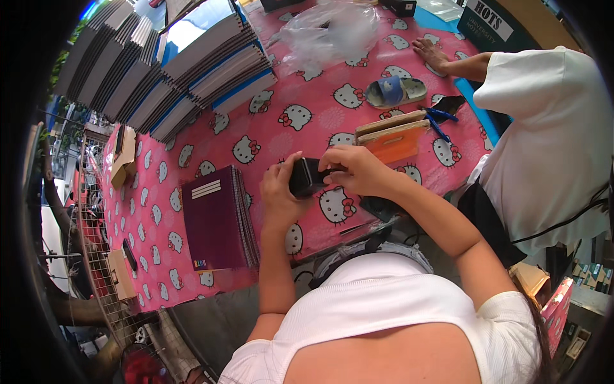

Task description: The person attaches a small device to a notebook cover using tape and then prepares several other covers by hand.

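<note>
Over the pink cartoon-cat tablecloth (256,173), my left hand (281,192) is closed around a small black box-shaped object (303,179). My right hand (358,169) comes in from the right, its fingers curled and pinching at the object's right end. A dark part shows between those fingers, and the rest is hidden. To the left of my left hand lies a stack of purple spiral notebooks (214,221) with a pale label on the cover. Just beyond my right hand rests an orange box with worn wooden-looking edges (393,144).
Tall stacks of spiral notebooks (224,54) fill the far left. Clear plastic wrap (329,29), a slide sandal (396,91) and blue pens (441,118) lie beyond my hands. At the right, a person in a white shirt (543,141) rests a hand on the table.
</note>
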{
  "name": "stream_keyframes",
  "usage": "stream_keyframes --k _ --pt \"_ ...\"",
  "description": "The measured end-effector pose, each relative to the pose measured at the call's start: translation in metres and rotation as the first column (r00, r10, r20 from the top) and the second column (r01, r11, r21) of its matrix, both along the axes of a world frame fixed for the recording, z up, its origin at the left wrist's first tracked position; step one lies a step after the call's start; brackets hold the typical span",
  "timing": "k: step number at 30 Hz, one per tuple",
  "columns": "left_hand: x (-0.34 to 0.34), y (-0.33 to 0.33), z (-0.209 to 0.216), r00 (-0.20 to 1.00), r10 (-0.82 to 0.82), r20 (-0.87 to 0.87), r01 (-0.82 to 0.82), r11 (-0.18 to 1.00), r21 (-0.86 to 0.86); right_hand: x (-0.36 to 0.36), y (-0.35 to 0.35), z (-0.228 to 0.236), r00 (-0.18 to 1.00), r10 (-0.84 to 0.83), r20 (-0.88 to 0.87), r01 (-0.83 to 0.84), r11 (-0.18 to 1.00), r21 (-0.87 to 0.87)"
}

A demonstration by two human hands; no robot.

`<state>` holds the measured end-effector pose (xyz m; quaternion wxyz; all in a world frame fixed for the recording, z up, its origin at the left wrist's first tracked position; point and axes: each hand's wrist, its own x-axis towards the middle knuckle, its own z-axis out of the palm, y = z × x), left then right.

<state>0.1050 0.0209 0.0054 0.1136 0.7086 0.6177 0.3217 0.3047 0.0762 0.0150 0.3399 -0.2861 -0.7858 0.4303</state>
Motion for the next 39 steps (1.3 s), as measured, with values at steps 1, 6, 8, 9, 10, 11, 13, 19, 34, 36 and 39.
stream_keyframes --k 1,6,8,9,10,11,13,19,34,36,39 --pt "-0.002 -0.003 0.005 0.999 -0.005 -0.033 0.005 1.0 -0.025 -0.001 -0.001 -0.001 1.0 -0.008 -0.026 0.01 0.999 0.054" --pt "-0.012 -0.017 0.033 0.989 0.016 -0.146 -0.03 0.995 -0.096 -0.002 -0.007 -0.002 1.0 -0.026 -0.012 0.027 0.985 0.17" --pt "-0.013 -0.022 0.041 0.978 0.029 -0.206 -0.05 0.994 -0.098 -0.004 -0.009 0.001 0.99 0.005 0.143 -0.033 0.981 0.193" --pt "-0.013 -0.023 0.045 0.97 0.021 -0.243 -0.05 0.992 -0.113 -0.005 -0.01 0.003 0.99 0.01 0.141 -0.037 0.981 0.191" --pt "-0.014 -0.025 0.049 0.959 0.014 -0.282 -0.052 0.99 -0.128 -0.007 -0.011 0.006 0.985 -0.007 0.171 -0.032 0.974 0.223" --pt "-0.014 -0.026 0.052 0.958 0.02 -0.286 -0.06 0.99 -0.13 -0.009 -0.011 0.007 0.98 -0.024 0.199 -0.028 0.966 0.256" --pt "-0.016 -0.027 0.056 0.937 0.039 -0.348 -0.09 0.987 -0.131 -0.011 -0.009 0.001 0.987 0.002 0.162 -0.045 0.965 0.257" --pt "-0.023 -0.032 0.052 0.904 0.054 -0.425 -0.092 0.993 -0.07 -0.025 -0.015 -0.01 0.994 0.081 -0.075 -0.068 0.983 0.171" --pt "-0.02 -0.035 0.055 0.946 0.07 -0.318 -0.123 0.981 -0.15 -0.028 -0.017 -0.016 0.982 0.065 -0.175 -0.004 0.945 0.327" --pt "-0.019 -0.036 0.055 0.957 0.062 -0.285 -0.115 0.979 -0.171 -0.027 -0.017 -0.015 0.982 0.06 -0.179 0.005 0.939 0.344" --pt "-0.019 -0.037 0.054 0.973 0.053 -0.224 -0.1 0.973 -0.208 -0.024 -0.016 -0.007 0.991 0.06 -0.119 -0.008 0.921 0.391"
